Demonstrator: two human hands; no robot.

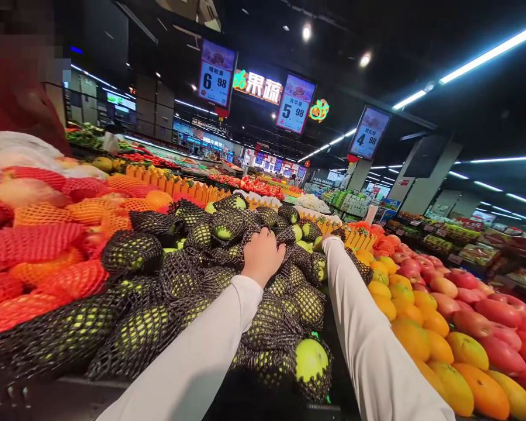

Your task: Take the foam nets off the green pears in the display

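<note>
Green apples in black foam nets are heaped in front of me. My left hand reaches into the middle of the heap. Its fingers curl down over a netted apple, with the thumb on the right side; the fingertips are hidden. Farther back, at the heap's right edge, my right hand is beside several green apples. Its fingers are hidden behind the sleeve and the fruit. One apple at the near right corner has its bare top poking out of its net.
Fruit in red and orange nets lies on the left. Orange-yellow fruit and red apples are piled on the right. A low orange fence runs behind the heap. Price signs hang overhead. A person stands at far left.
</note>
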